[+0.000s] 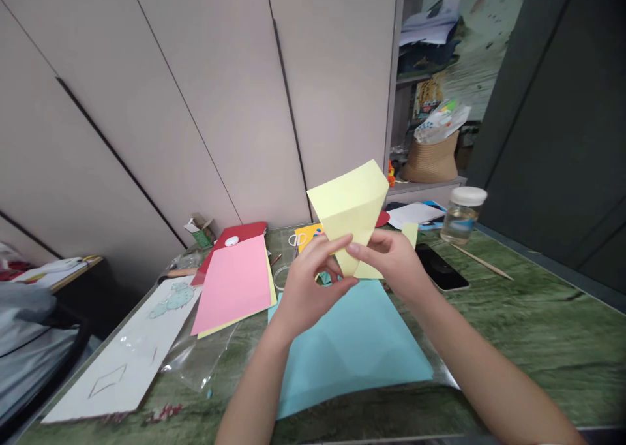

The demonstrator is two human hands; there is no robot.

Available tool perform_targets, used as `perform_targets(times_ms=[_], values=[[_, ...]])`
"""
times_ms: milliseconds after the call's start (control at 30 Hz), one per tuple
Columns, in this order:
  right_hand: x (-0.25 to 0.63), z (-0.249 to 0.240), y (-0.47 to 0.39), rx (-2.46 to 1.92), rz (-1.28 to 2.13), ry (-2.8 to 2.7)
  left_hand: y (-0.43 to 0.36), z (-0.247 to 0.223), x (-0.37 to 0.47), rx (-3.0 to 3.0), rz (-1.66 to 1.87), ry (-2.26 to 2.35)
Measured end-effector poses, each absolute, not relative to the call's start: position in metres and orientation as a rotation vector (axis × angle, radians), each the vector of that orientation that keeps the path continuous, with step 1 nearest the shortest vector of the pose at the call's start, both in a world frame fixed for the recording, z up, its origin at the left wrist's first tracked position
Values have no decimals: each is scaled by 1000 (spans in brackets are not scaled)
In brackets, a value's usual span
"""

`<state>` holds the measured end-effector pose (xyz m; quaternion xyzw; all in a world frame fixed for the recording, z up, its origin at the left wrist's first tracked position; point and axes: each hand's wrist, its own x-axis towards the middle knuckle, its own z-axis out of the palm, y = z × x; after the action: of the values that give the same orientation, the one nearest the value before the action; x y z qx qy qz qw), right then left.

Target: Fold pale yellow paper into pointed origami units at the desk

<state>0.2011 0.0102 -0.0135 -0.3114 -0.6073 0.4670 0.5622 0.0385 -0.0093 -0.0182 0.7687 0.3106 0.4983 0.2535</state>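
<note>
Above the near half of a green marbled table (528, 340), as the head view shows, both hands hold up one piece of pale yellow paper (348, 203), just over a light blue sheet (352, 347). The left hand (313, 275) has its index finger laid across the front of the paper and its thumb at the narrow lower tip, a loose pinch with a gap in the curl of the hand. The right hand (391, 256) grips the right edge, thumb on the front, the other fingers mostly hidden behind.

The shaping looks partway along: a crease or bend crosses the upper part and the sides taper downward, while the top flares wide. Whether the lower folds are pressed flat cannot be told, since fingers cover them. The blue sheet lies flat, and so does a pink sheet (235, 285) to the left, with a yellow edge showing under it; neither has an evident fold.

White-handled scissors (297, 239) lie behind the left hand, untouched. To the right are a black phone (443, 269), a wooden stick (482, 262) and a white-lidded jar (460, 216) of clear liquid. At far left lies a white drawing sheet (137, 347), beside a clear plastic sleeve (200, 360).
</note>
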Motion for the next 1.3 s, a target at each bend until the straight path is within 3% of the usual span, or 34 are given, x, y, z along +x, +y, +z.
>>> perform_targets(times_ms=[500, 900, 1300], values=[[206, -21, 20, -585, 1173, -1203, -10, -14, 30, 2125, 1245, 941], [178, -26, 9, -552, 1068, -1036, -2, -20, 56, 1038, 1726, 764], [185, -21, 6, -554, 1012, -1005, -9, -28, 57, 1253, 2011, 975]])
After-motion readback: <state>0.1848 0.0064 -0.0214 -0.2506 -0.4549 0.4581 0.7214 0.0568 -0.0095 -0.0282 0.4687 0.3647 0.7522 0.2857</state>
